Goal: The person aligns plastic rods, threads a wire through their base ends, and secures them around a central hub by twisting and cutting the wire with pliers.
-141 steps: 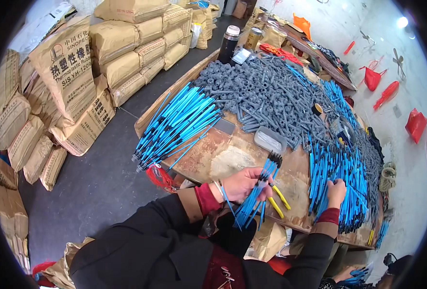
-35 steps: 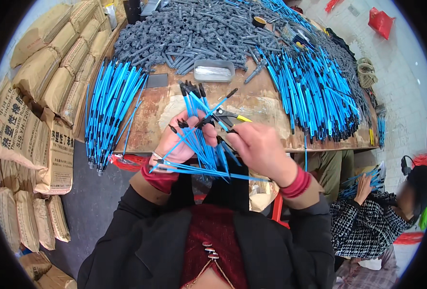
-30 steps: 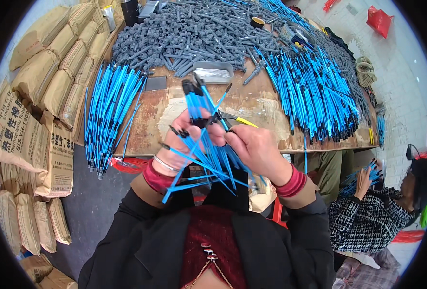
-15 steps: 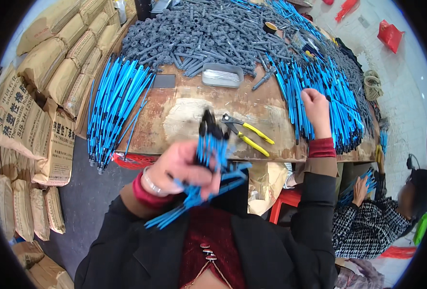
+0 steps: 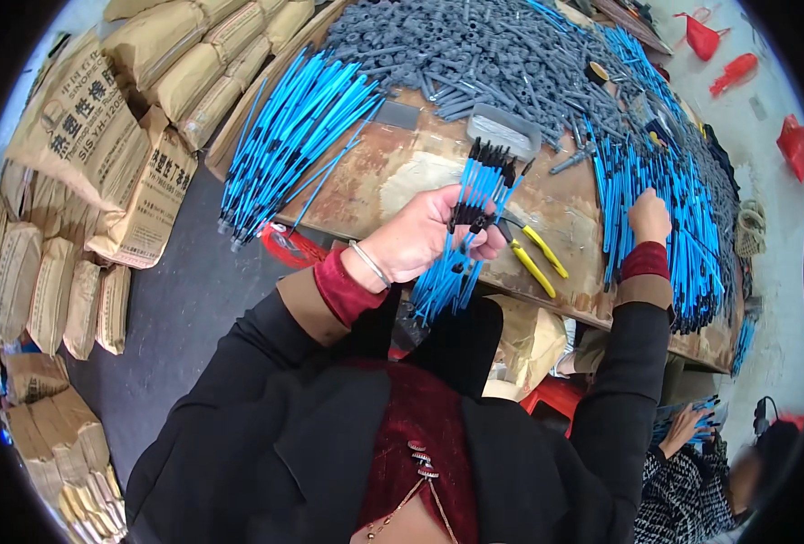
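Note:
My left hand (image 5: 420, 238) is closed around a bundle of thin blue rods (image 5: 481, 184) with black fittings. The black ends point up toward the table, and the lower ends fan out over my lap. At the right, my right hand (image 5: 649, 218) is curled shut over a large pile of blue rods (image 5: 615, 190); its fingertips are hidden, so I cannot make out what is in them. Between my hands lie pliers (image 5: 532, 269) with yellow handles, their jaws partly behind the bundle. Just beyond the bundle is a shallow clear plastic box (image 5: 506, 116) with thin pieces in it.
Another spread of blue rods (image 5: 298, 131) overhangs the left edge of the wooden table (image 5: 379, 177). A heap of grey plastic parts (image 5: 474, 45) covers its far side. Paper sacks (image 5: 85, 127) are stacked at left. At lower right, a co-worker's hand (image 5: 687, 428) holds blue rods.
My left hand has raised and turned the bundle, which now stands more upright over the table edge. My right hand stays at the right pile. The whole view has shifted.

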The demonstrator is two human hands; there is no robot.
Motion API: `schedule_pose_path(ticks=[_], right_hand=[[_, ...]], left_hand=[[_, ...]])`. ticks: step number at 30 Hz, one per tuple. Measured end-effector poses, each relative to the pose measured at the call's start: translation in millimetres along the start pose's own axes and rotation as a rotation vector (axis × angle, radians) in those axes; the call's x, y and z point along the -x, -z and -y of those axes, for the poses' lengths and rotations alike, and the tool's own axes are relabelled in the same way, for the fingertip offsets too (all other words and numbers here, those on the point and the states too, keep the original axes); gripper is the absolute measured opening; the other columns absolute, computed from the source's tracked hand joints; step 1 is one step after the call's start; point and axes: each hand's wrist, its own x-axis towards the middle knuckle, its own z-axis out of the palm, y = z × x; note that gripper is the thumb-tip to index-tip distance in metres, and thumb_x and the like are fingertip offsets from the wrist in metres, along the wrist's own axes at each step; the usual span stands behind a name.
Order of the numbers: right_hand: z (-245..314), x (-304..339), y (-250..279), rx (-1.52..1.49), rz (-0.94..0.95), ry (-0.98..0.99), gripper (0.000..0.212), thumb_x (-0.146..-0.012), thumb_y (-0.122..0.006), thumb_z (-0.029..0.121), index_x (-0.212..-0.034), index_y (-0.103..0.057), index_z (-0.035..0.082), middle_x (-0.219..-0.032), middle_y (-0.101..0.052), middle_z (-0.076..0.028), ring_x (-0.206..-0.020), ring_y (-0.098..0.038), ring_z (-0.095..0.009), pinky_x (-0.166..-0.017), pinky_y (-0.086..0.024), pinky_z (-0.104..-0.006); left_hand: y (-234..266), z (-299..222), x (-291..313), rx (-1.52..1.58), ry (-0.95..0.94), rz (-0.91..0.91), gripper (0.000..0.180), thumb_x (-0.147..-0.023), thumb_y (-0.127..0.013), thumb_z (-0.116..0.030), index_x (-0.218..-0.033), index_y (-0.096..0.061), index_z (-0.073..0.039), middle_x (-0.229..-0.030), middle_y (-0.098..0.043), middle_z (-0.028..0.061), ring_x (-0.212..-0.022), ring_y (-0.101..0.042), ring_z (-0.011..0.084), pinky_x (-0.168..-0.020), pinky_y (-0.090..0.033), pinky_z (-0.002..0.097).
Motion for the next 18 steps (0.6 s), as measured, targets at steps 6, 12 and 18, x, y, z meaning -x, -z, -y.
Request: schedule_pose_path(ticks=[6,12,18], right_hand=[[10.0,4.9,10.2,-0.029,0.062,-0.066,0.030,-0.082,-0.050,0.019,-0.107,-0.055,0.005,-0.099,-0.064,-0.018,-0.093,-0.061,-0.038,-0.078,-0.050,-0.0481],[15.3,7.2,25.0,-0.269,-0.137,0.008,0.028,-0.082,-0.051,0.016,-0.107,-0.054,0.005,-0.100,-0.063,-0.019,-0.094,-0.060,-0.039,-0.080,-0.048,-0.0469],[10.4,13.6,70.2,-0.227,-0.243,0.289,0.024,-0.085,-0.050,0.013,-0.107,-0.056,0.007,-0.099,-0.062,-0.021,-0.092,-0.060,-0.039,-0.076,-0.048,-0.0464]], left_hand=[[2.4,-4.2,15.7,0.023,0.076,-0.024,0.026,-0.085,-0.061,-0.004,-0.111,-0.056,-0.007,-0.095,-0.066,0.0113,-0.085,-0.065,0.0213,-0.078,-0.053,0.0347],[11.6,-4.5,7.4,0.103,-0.016,-0.144,0.027,-0.085,-0.060,-0.003,-0.111,-0.057,-0.008,-0.095,-0.066,0.0119,-0.083,-0.065,0.0212,-0.075,-0.054,0.0344],[14.2,-5.6,0.0,0.068,0.036,-0.222,0.026,-0.083,-0.061,-0.003,-0.108,-0.056,-0.007,-0.095,-0.066,0.0128,-0.082,-0.066,0.0221,-0.074,-0.054,0.0353]])
